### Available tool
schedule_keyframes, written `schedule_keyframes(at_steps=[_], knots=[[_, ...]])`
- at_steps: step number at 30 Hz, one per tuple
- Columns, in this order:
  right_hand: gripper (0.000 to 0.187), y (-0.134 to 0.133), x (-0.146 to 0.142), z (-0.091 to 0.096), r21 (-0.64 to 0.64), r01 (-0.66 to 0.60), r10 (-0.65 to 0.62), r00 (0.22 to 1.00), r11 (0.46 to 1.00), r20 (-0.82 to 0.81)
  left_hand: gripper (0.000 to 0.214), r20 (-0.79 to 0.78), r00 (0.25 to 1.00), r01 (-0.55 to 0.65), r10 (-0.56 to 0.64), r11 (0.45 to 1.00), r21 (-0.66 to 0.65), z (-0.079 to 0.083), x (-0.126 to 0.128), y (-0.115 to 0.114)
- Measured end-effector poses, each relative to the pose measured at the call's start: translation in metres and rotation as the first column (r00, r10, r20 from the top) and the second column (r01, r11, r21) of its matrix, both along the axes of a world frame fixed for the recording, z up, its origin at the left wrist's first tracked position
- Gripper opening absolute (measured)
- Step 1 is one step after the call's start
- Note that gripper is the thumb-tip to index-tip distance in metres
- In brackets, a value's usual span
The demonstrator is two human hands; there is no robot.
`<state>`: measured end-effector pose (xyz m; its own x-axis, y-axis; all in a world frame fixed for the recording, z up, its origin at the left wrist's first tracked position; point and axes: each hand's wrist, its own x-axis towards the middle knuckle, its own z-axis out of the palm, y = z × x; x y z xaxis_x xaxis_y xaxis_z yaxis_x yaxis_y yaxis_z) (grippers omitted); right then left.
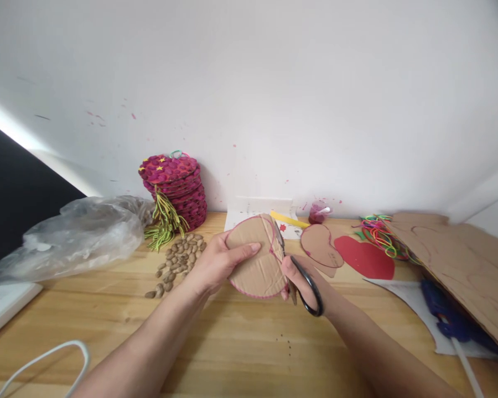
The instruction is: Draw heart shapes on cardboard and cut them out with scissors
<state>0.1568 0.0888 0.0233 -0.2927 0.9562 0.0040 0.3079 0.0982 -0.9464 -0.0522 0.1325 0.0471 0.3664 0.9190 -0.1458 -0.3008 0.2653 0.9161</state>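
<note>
My left hand [218, 262] is closed round the left side of a rounded cardboard cut-out [255, 260] with a pink drawn outline, held just above the wooden table [240, 342]. My right hand [301, 282] grips black-handled scissors [305, 282], with fingers through the loops. The blades run up along the cut-out's right edge, where a narrow strip of cardboard is parting from it.
A stack of dark pink decorated discs [176, 188] with green tassels stands by the wall. Beside it lie several seeds [178, 260], a clear plastic bag [74, 235], cardboard and red shapes [365, 257], coloured rubber bands [377, 229], a large cardboard sheet [468, 265] and a blue glue gun [448, 318].
</note>
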Motion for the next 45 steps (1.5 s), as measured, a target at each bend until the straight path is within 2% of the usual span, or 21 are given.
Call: schedule_keyframes(at_steps=[8, 14, 20, 29, 35, 45], knots=[[0.075, 0.002, -0.001, -0.003, -0.029, 0.034, -0.036, 0.997, 0.999, -0.071, 0.039, 0.033, 0.999, -0.023, 0.023, 1.0, 0.004, -0.005, 0.004, -0.002], [0.075, 0.0, -0.003, -0.002, -0.037, 0.088, -0.09, 0.994, 0.995, -0.057, 0.04, 0.039, 0.999, -0.035, 0.035, 0.999, 0.0, -0.003, 0.005, -0.003], [0.073, 0.0, -0.005, -0.001, -0.048, 0.084, -0.088, 0.993, 0.995, -0.082, 0.044, 0.028, 0.999, -0.038, 0.037, 0.999, 0.036, 0.0, 0.004, -0.004], [0.066, 0.001, -0.004, -0.009, 0.054, 0.087, -0.086, 0.996, 0.995, -0.031, 0.045, -0.072, 0.996, -0.043, 0.049, 0.995, 0.09, 0.004, 0.0, -0.006], [0.067, -0.002, -0.005, -0.011, 0.094, 0.127, -0.126, 0.992, 0.987, -0.011, 0.047, -0.052, 0.997, -0.05, 0.055, 0.994, 0.095, 0.002, 0.0, -0.005], [0.069, -0.004, -0.011, -0.013, 0.016, 0.135, -0.133, 0.989, 0.991, -0.065, 0.044, -0.052, 0.998, -0.033, 0.037, 0.997, 0.075, 0.002, -0.001, -0.004]])
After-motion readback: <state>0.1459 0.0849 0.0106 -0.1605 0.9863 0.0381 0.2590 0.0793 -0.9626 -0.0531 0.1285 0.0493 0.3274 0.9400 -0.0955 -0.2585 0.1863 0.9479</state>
